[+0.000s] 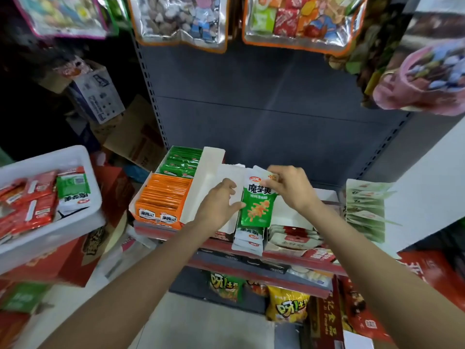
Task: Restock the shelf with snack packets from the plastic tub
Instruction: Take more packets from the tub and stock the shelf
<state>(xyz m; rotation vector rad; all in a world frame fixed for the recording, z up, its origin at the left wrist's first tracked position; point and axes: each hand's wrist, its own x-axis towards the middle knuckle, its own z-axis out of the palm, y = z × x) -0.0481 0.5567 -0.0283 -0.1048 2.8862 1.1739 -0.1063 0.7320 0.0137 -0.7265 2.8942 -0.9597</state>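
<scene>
While the right hand (289, 187) pinches the top of a green-and-white foil snack packet (256, 204) above the white cardboard display box (211, 170), the left hand (219, 201) steadies its edge with relaxed fingers. Placement seems under way; next it likely needs lowering upright into the box, with the white plastic tub (75, 159) waiting at nine o'clock

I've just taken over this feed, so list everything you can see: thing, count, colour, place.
green packet: one, green and white, held upright over the shelf's middle display box
orange packets: a full row, orange, left display box
green packets: a row, green, behind the orange packets
plastic tub: one, white, left, holding red and green packets
hanging bags: several, multicoloured, top
chip bags: several, yellow, lower shelf
left hand: touches the green packet's left edge
right hand: pinches its top
</scene>
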